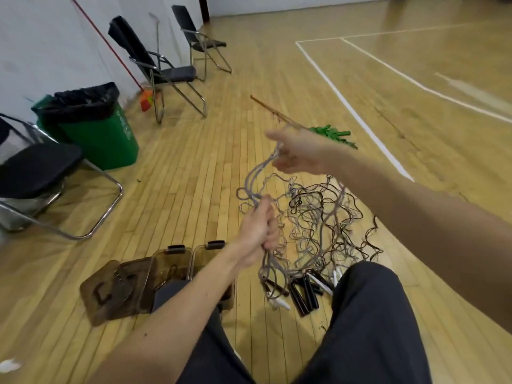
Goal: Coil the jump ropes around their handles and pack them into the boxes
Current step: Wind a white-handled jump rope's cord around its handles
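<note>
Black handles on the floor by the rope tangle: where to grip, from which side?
Probably mid-shaft on the black handles, from above, fingers across their length. They lie flat side by side, near ends free, cords seemingly leaving the far ends into the tangle. The right leg crowds their right, so come from the left.

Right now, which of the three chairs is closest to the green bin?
The chair at the left edge, right beside the green bin; the middle chair and far chair stand well beyond it.
</note>
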